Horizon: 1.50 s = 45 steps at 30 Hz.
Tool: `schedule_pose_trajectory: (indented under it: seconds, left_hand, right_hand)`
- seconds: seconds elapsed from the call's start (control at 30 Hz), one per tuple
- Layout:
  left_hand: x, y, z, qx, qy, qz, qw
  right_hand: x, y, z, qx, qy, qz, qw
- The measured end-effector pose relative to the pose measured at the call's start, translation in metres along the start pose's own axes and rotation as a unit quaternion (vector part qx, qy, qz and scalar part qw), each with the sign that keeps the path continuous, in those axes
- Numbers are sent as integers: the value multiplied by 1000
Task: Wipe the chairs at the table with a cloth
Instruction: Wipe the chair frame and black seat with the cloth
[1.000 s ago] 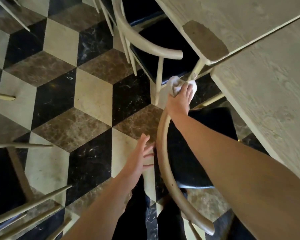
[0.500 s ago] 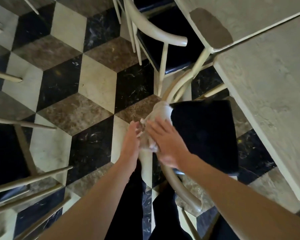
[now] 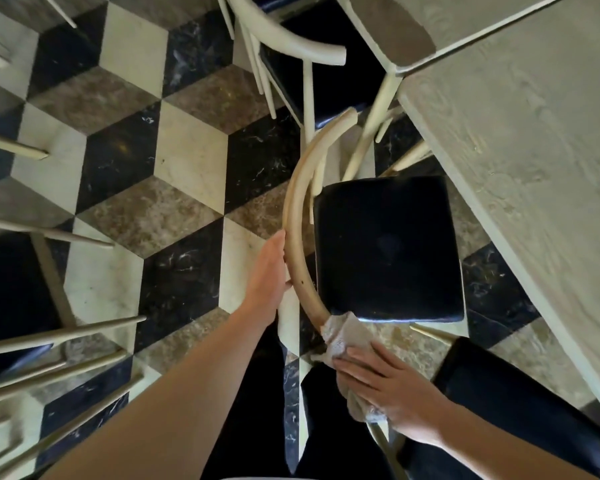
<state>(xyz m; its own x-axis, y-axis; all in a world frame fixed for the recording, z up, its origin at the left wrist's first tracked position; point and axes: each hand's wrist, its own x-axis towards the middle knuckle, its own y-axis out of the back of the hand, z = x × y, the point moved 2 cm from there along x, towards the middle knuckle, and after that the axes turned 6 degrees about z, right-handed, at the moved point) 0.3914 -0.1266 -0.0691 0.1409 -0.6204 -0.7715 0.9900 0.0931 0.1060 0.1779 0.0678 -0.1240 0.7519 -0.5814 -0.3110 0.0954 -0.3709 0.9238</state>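
A chair with a curved pale wooden back rail (image 3: 293, 216) and a black seat cushion (image 3: 388, 247) stands below me beside the table (image 3: 520, 161). My right hand (image 3: 392, 389) presses a crumpled white cloth (image 3: 345, 336) around the near end of the rail. My left hand (image 3: 269, 271) grips the outer side of the same rail at its middle, fingers curled around the wood.
A second pale chair (image 3: 291, 39) stands farther along the table. Another black-cushioned chair (image 3: 520, 410) is at lower right, and more chair frames (image 3: 49, 337) crowd the left. The floor (image 3: 160, 209) is black, cream and brown cube-pattern marble.
My right hand slid the cloth along the curved rail from its far tip near the table leg to its near end. My left hand closed onto the rail's middle.
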Motion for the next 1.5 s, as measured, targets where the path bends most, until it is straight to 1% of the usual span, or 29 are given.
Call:
schedule_pose_trajectory:
  seconds: [0.07,0.13,0.2,0.27,0.33,0.4,0.47,0.53,0.6,0.67,0.77,0.87,0.93,1.03,1.1,1.13,1.17,1.23,1.27,1.3,1.33,1.43,1.5]
  left_hand:
    - [4,4,-2,23,-11,-6,1000]
    - [8,10,-2,63,-48,15,997]
    - [10,15,2,114,-94,28,989]
    - [16,24,5,143,-107,12,984]
    - [21,33,10,156,-121,8,980]
    - [30,46,16,136,-130,33,982]
    - [35,56,17,122,-125,59,983]
    - [42,70,18,127,-113,98,981]
    - [46,79,16,128,-100,134,978]
    - [51,85,14,142,-88,141,976]
    - [58,84,15,151,-84,122,977]
    - [65,71,22,109,-104,81,985]
    - [66,58,31,80,-98,35,991]
    - [68,37,44,33,-53,-34,997]
    - [66,26,49,-5,-19,-54,998]
    - [64,22,51,-16,-10,-52,998]
    - [61,20,51,-22,-9,-45,999]
    - [57,20,51,-38,-7,-37,999]
    - [55,22,51,-49,-3,-36,998]
    - [54,23,50,-62,4,-36,997]
    - [53,25,50,-69,11,-36,997]
    - [50,25,47,-65,2,-21,998]
    - [47,22,45,-64,-5,-8,998]
  right_hand:
    - [9,5,-2,-19,27,-23,999]
    - [27,14,-8,-56,71,-59,994]
    - [45,25,-11,-109,130,-107,980]
    - [70,43,-9,-131,132,-143,972]
    - [93,54,-5,-176,167,-176,954]
    - [120,63,2,-197,201,-178,943]
    - [149,82,15,-205,197,-148,947]
    - [183,100,37,-194,180,-115,958]
    - [212,118,62,-159,164,-66,971]
    - [237,133,90,-130,136,-22,982]
    - [266,153,137,-104,62,5,993]
    - [289,171,191,-52,-70,28,996]
    - [298,178,226,-12,-164,42,985]
    - [297,176,263,39,-299,93,949]
    - [292,168,269,65,-382,151,910]
    - [288,165,267,102,-420,195,880]
    - [286,163,259,166,-453,248,840]
    - [284,159,238,329,-495,339,729]
    - [285,157,222,391,-501,364,681]
    - [287,155,205,429,-500,375,652]
    - [287,152,186,453,-491,377,641]
    - [275,141,126,511,-437,363,645]
    - [254,129,91,557,-400,336,645]
